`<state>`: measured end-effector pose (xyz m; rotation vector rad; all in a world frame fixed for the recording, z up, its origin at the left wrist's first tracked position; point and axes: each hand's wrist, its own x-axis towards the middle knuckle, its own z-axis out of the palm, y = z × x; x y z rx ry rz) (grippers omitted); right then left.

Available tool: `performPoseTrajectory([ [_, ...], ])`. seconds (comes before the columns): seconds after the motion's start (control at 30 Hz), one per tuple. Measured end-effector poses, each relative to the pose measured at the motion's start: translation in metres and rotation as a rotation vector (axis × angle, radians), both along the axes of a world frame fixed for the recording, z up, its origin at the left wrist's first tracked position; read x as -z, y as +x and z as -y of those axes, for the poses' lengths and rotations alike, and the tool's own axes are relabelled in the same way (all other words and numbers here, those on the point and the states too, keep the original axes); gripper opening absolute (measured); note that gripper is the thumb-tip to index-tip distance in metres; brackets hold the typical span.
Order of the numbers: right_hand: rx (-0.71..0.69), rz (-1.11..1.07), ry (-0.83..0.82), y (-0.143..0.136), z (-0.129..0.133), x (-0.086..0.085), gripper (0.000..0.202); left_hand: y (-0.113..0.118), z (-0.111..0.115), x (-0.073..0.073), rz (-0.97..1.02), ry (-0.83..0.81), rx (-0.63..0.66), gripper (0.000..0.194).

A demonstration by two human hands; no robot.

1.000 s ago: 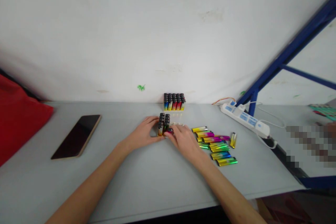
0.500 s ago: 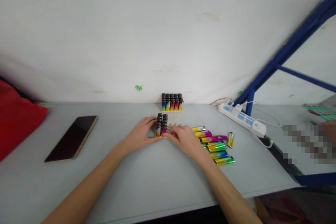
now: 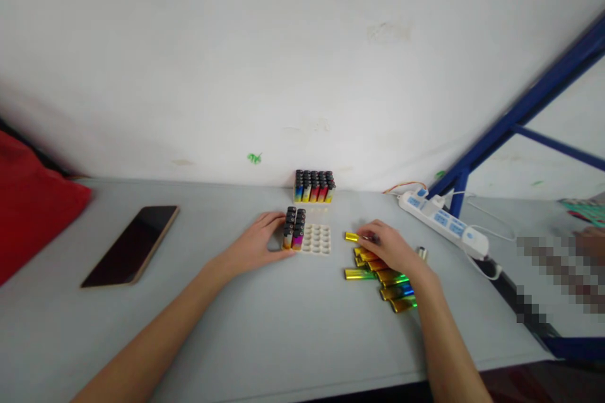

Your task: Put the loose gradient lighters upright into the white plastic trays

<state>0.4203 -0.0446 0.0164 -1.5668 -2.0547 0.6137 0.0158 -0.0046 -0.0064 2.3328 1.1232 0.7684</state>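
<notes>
The white wall (image 3: 212,75) loomed over the grey table (image 3: 283,340), the blue metal frame (image 3: 501,132) slanting up at the right; those, like the red cloth (image 3: 38,208), the phone (image 3: 132,244) and the power strip (image 3: 442,225), took no part in the work. What had just changed was the right hand (image 3: 390,244): half a second earlier it had been over the cells beside the standing lighters, and now it was across at the loose lighters (image 3: 396,291) lying to the right. The left hand (image 3: 258,242) had stayed put, spanning the left end of the white tray (image 3: 317,253), thumb at the near edge and fingers curled round the side. With the right hand away, the tray showed plainly from where I stood: two columns of black-topped lighters (image 3: 295,227) upright at its left, bare cells at its right. A block of lighters (image 3: 314,186) stood behind, near the wall. At the near end of the second column stood a magenta lighter (image 3: 297,242), tilted in the fingers a second before; that column looked complete to me, leaving the rest unfilled. Smallest, a yellow lighter (image 3: 351,236) poked out from under the right fingers, touched by them, though I couldn't tell whether they gripped it.
</notes>
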Motion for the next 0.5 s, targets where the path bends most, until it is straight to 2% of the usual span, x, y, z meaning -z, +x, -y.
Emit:
performPoseTrajectory([
  [0.13,0.083,-0.150,0.104,-0.013,0.000,-0.002,0.030,0.009,0.006,0.004,-0.032,0.047,-0.055,0.072],
  [0.3,0.102,-0.377,0.012,-0.034,0.000,-0.023,0.048,0.021,0.009,0.010,-0.070,0.054,-0.141,0.083],
  [0.4,0.125,-0.543,0.029,-0.060,-0.012,-0.037,0.056,0.019,0.006,0.011,-0.054,0.047,-0.122,0.084],
  [0.5,0.116,-0.764,-0.021,-0.092,-0.025,-0.039,0.063,0.013,0.002,0.009,-0.032,0.046,-0.088,0.082],
])
